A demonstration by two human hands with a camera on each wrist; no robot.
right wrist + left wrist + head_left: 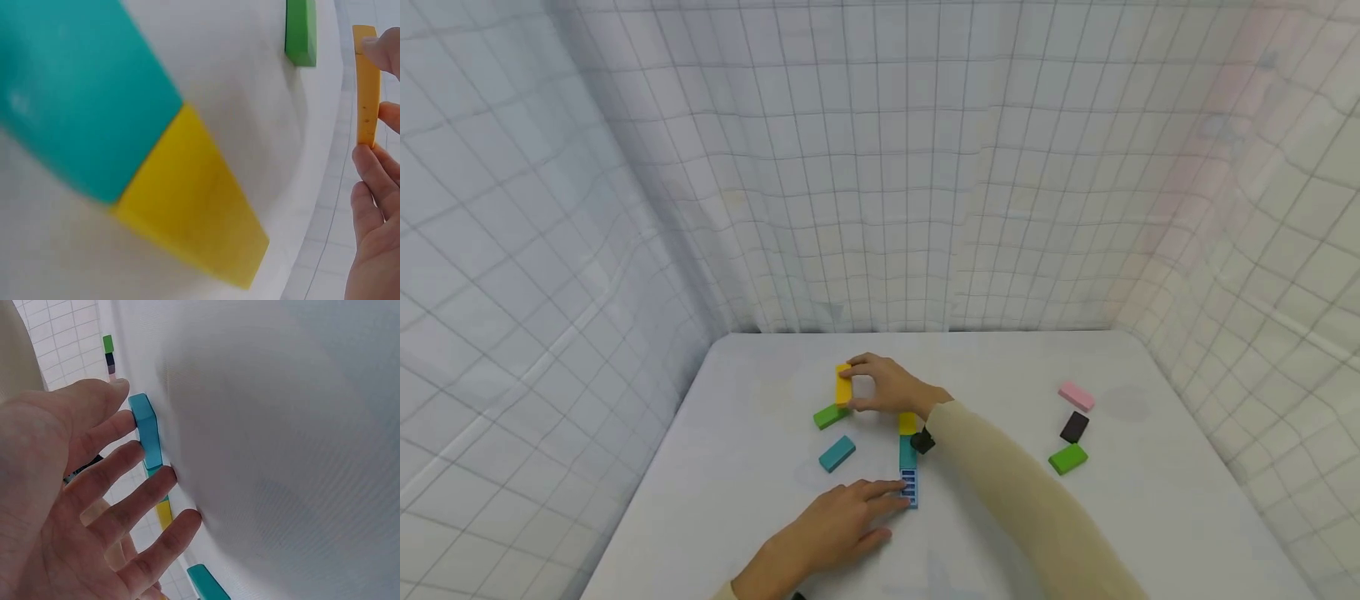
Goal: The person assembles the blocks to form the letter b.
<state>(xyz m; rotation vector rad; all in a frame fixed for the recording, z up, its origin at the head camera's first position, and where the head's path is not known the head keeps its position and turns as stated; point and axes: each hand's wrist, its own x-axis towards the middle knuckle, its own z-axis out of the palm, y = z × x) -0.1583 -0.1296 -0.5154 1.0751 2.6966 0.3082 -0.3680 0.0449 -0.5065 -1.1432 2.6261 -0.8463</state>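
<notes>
One yellow rectangular block (pixel 843 389) is pinched by the right hand (pixel 887 383) at twelve o'clock from the left hand (pixel 846 521), whose loosely spread fingers touch a blue, white-marked rectangular block (pixel 912 492).

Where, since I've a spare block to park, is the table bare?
Bare table lies left of the loose teal block and right of the pink block. Crowded: the middle row, left hand at its near end, right hand by its far end.
</notes>
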